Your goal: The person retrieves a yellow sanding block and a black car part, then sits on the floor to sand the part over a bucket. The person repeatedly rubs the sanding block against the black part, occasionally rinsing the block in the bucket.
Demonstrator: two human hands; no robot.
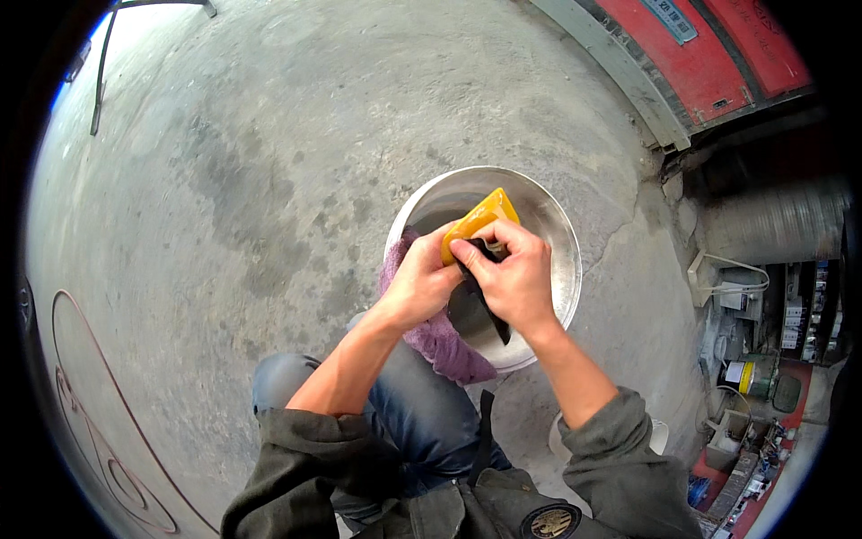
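Observation:
Both of my hands are together over a round metal basin [573, 235]. My left hand [420, 280] grips a glossy yellow flat-sided piece [485, 214], its far end pointing up and to the right; the kind cannot be told. My right hand [515, 277] has its thumb and fingers closed on a thin black sheet-like strip [481, 304]. The strip lies against the yellow piece near the thumb, and its loose end hangs down over the basin. A purple cloth [447, 349] is draped over the basin's near left rim.
Concrete floor [224, 198] with dark wet spots surrounds the basin. Behind my right forearm, a white container [659, 437] partly shows. Tools and cans crowd a red shelf [795, 400] at the right, below a red cabinet [696, 72]. A thin hose [117, 409] loops at the left.

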